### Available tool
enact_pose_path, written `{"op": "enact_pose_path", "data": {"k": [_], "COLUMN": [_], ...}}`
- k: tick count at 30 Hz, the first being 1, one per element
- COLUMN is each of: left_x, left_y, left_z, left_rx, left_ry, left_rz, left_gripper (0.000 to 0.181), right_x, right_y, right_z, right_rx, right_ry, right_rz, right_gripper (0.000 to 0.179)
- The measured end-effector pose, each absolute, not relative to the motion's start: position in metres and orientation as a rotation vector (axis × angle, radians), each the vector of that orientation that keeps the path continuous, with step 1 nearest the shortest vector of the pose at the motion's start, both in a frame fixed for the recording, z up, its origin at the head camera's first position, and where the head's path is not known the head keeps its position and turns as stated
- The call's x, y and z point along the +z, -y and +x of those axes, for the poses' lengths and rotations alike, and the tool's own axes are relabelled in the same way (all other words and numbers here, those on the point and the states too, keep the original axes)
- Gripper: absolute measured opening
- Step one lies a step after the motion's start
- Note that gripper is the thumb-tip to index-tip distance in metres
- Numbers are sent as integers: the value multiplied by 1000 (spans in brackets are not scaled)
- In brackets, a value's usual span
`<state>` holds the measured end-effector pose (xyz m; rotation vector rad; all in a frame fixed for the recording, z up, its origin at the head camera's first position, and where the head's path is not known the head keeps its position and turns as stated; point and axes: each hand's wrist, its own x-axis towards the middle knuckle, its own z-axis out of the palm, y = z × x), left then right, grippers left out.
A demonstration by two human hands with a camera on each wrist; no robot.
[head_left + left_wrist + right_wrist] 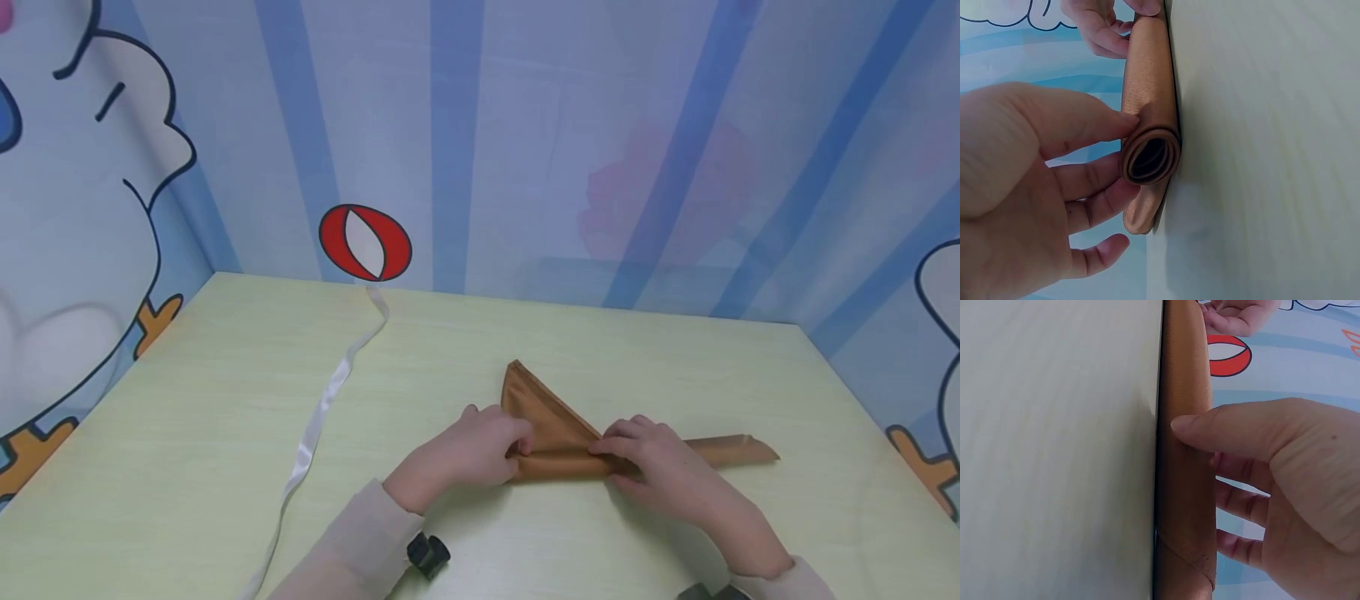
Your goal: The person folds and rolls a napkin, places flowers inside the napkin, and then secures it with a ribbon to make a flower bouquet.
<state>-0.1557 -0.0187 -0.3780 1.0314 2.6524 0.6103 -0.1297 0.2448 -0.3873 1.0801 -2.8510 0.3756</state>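
Observation:
A brown satin cloth (pixel 547 425) lies on the table, its near edge rolled into a tube and a flat triangular flap pointing away. At the left end of the roll, my left hand (pixel 483 446) pinches it with the thumb on one side and fingers on the other. The left wrist view shows the spiral layers of the rolled end (pixel 1150 156). My right hand (pixel 667 471) grips the roll farther right, thumb on the near side and fingers behind. Past that hand a narrow brown tail (pixel 731 451) sticks out to the right.
A white ribbon (pixel 322 408) trails across the pale table (pixel 165 433) left of my left arm. Behind the table stands a blue striped backdrop (pixel 510 150) with a printed red and white ball (pixel 397 246). Printed side panels flank both edges.

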Motion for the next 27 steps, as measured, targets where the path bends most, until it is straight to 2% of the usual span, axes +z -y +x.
{"op": "enact_pose_path", "data": {"k": [5,12,27], "left_x": [-378,-376,-373], "left_y": [19,18,18], "left_z": [-155,-153,-154], "left_rx": [566,495,584], "left_ry": [-2667,-2678,-2620], "left_rz": [1055,1071,1075], "left_gripper": [7,16,7], "right_x": [-389,-390,-391], "right_y": [-245,-246,-245], "right_z": [-131,-132,-130], "right_rx": [395,400,452], "right_ry": [2818,2799,2786], "right_rz": [1103,1094,1090], "right_gripper": [28,27,21]}}
